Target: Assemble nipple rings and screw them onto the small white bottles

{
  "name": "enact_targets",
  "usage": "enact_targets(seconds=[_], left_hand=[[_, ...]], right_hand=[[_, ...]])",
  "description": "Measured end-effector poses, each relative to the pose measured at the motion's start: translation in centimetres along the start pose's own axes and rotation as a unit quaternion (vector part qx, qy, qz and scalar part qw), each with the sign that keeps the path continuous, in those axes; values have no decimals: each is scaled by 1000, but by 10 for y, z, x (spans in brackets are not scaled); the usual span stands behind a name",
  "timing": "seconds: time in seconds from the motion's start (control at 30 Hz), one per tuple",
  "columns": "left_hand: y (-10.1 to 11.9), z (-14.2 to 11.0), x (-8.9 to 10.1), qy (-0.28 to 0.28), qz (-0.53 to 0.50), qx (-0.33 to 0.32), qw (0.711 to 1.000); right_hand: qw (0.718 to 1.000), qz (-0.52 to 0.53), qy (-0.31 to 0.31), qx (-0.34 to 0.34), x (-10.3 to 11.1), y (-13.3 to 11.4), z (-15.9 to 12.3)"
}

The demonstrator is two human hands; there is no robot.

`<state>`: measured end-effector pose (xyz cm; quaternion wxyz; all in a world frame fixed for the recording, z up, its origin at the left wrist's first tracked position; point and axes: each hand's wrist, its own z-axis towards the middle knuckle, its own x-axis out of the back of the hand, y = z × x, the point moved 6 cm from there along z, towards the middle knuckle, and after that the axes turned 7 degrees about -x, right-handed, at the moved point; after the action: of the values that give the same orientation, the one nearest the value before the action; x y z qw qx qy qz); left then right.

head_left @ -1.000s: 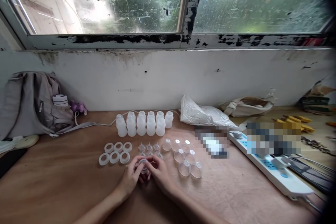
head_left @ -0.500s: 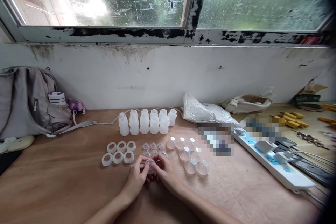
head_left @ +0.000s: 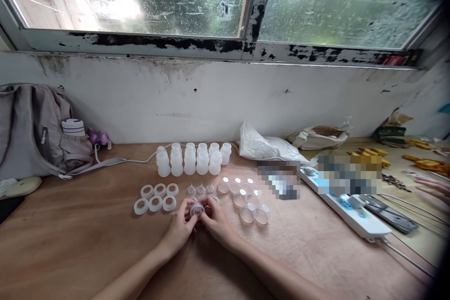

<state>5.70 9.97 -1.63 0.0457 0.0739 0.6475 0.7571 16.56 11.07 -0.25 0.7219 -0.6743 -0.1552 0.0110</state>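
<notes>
My left hand (head_left: 183, 223) and my right hand (head_left: 218, 223) meet near the table's middle, pinching a translucent bottle collar ring (head_left: 197, 210) between thumbs and fingers. Something clear sits inside the ring, seemingly a nipple; its lower part is hidden by my fingers. Just beyond my hands stand small clear nipples (head_left: 200, 190), some partly covered by the fingers. To the left lie several more collar rings (head_left: 155, 204) in two rows. On the right are several clear domed caps (head_left: 246, 216), some with small white discs by them. Frosted baby bottles (head_left: 190, 161) stand upright behind.
A white power strip (head_left: 362, 225) with plugs and cables runs along the right. Another person's hand (head_left: 434, 185) shows at the right edge. A grey backpack (head_left: 38, 126) sits back left; a white plastic bag (head_left: 260, 145) lies by the wall.
Both hands keep hold of the collar ring, which has turned so more of its top faces me. The view has shifted a little, and another person's hand has appeared at the right.
</notes>
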Motion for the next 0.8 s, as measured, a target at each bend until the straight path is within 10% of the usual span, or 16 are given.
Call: enact_targets(seconds=[0.8], left_hand=[[-5, 5, 3, -9, 21, -22, 999]], right_hand=[[1000, 27, -3, 2, 0, 9, 2]])
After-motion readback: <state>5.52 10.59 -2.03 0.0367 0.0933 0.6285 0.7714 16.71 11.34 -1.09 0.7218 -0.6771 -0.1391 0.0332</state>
